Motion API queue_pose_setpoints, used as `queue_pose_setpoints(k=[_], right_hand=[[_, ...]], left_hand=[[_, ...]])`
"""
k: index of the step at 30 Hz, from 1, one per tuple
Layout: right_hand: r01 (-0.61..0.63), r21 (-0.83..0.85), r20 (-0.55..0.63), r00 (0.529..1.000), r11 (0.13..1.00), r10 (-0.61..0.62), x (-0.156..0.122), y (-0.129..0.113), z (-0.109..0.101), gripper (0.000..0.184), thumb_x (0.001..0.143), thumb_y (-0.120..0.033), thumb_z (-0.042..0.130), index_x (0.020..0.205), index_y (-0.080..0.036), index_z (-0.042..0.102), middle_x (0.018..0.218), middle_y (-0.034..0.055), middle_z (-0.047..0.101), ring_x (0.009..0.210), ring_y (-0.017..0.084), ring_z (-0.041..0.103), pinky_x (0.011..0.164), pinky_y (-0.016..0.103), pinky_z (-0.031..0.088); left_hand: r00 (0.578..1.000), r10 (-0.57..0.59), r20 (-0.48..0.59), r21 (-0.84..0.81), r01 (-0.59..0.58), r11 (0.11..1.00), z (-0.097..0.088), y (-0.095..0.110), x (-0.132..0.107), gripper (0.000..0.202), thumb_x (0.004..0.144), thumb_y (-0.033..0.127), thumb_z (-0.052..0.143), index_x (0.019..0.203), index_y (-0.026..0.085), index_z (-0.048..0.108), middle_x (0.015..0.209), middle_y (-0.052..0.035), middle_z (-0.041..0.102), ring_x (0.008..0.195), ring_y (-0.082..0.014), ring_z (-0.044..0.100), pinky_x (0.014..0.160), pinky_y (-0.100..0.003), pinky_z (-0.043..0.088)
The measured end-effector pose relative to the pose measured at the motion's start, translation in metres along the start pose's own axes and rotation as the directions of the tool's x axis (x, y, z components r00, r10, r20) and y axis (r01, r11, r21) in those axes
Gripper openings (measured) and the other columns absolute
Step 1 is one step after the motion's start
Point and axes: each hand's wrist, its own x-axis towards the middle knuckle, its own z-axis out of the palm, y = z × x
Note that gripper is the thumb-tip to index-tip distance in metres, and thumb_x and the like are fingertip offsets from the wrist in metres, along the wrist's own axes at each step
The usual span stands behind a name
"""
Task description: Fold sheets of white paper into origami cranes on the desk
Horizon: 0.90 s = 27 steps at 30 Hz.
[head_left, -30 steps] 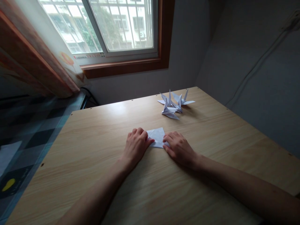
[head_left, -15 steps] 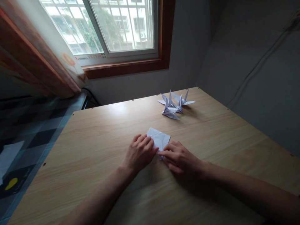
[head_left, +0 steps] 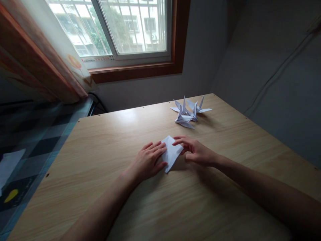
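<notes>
A folded piece of white paper (head_left: pixel 171 154) lies on the wooden table (head_left: pixel 100 160), its pointed end towards me. My left hand (head_left: pixel 150 158) rests flat on its left side with the fingers stretched out. At the paper's right corner is my right hand (head_left: pixel 194 150), its fingers apart and slightly bent. The right fingertips are over or touching that corner; whether they pinch it I cannot make out. Several folded paper cranes (head_left: pixel 186 120) stand grouped behind the paper.
To the left is a bed or low surface with a checked cloth (head_left: pixel 42 147), bearing a white sheet (head_left: pixel 11 165). An orange curtain (head_left: pixel 37 57) hangs beside the barred window (head_left: pixel 135 30). A cable (head_left: pixel 278 68) runs along the right wall.
My right hand has moved up from the paper's near tip to its right corner, and its fingers have spread. My left fingers have straightened. The paper appears slightly turned, its right side lifted.
</notes>
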Motion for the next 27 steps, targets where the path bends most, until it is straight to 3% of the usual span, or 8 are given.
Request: queue_pose_setpoints(k=[3,6,8,11,17,23,27], right_hand=[[0.102,-0.160,0.030,0.995,0.982,-0.099,0.005,-0.002,-0.009,0.039,0.072,0.000,0.050,0.100,-0.018,0.070,0.111,0.0081,0.068,0.098,0.018,0.064,0.083,0.030,0.050],[0.058,-0.274,0.052,0.998,0.960,-0.046,0.016,0.000,-0.016,0.015,0.083,-0.014,0.059,0.089,-0.017,0.072,0.082,0.0045,0.072,0.072,0.015,0.063,0.069,0.026,0.048],[0.028,-0.333,0.078,0.997,0.942,-0.002,0.026,0.002,-0.015,0.013,0.085,-0.018,0.061,0.090,-0.016,0.072,0.076,0.0030,0.071,0.066,0.013,0.061,0.064,0.024,0.044],[0.042,-0.396,0.071,0.997,0.917,-0.015,0.039,0.005,-0.007,0.013,0.086,-0.016,0.060,0.092,-0.016,0.071,0.078,0.0024,0.070,0.068,0.013,0.060,0.066,0.023,0.043],[0.049,-0.550,-0.015,0.998,0.834,-0.068,0.042,0.011,0.016,0.019,0.088,-0.014,0.059,0.106,-0.015,0.065,0.091,0.0052,0.066,0.080,0.016,0.061,0.076,0.027,0.046],[0.003,-0.766,-0.040,0.998,0.643,-0.054,0.029,0.013,0.022,0.035,0.094,-0.026,0.054,0.127,-0.017,0.053,0.111,0.0118,0.059,0.102,0.023,0.057,0.089,0.037,0.046],[-0.049,-0.778,-0.040,0.999,0.627,0.029,0.026,0.017,0.013,0.046,0.092,-0.036,0.057,0.133,-0.017,0.049,0.115,0.0135,0.057,0.105,0.027,0.055,0.091,0.043,0.044]], left_hand=[[0.999,0.011,0.036,-0.022,-0.010,1.000,-0.003,0.001,-0.002,0.064,0.084,0.056,0.057,0.135,0.018,0.049,0.147,-0.0124,0.046,0.137,-0.0309,0.040,0.113,-0.053,0.030],[0.999,0.018,0.047,-0.042,-0.016,0.999,-0.005,0.001,-0.004,0.071,0.080,0.063,0.059,0.134,0.018,0.050,0.148,-0.0137,0.043,0.139,-0.0327,0.038,0.114,-0.055,0.027],[0.999,0.021,0.045,-0.044,-0.019,0.999,-0.005,0.001,-0.004,0.072,0.078,0.066,0.059,0.132,0.018,0.051,0.148,-0.0142,0.044,0.138,-0.0329,0.038,0.114,-0.055,0.026],[0.999,0.027,0.031,-0.041,-0.025,0.999,-0.004,0.001,-0.004,0.069,0.079,0.064,0.059,0.131,0.019,0.052,0.146,-0.0142,0.047,0.137,-0.0322,0.040,0.114,-0.054,0.027],[0.999,-0.010,-0.030,-0.021,0.010,1.000,-0.002,0.009,-0.002,0.045,0.090,0.046,0.052,0.126,0.018,0.053,0.141,-0.0142,0.053,0.135,-0.0298,0.044,0.110,-0.054,0.032],[0.999,-0.009,-0.050,-0.002,0.009,1.000,-0.003,0.014,-0.001,0.058,0.083,0.059,0.056,0.123,0.017,0.053,0.136,-0.0164,0.056,0.132,-0.0326,0.046,0.109,-0.054,0.032],[0.999,-0.033,-0.027,0.009,0.033,0.999,-0.003,0.013,0.000,0.069,0.081,0.065,0.056,0.129,0.016,0.050,0.139,-0.0163,0.053,0.132,-0.0333,0.045,0.110,-0.054,0.029]])
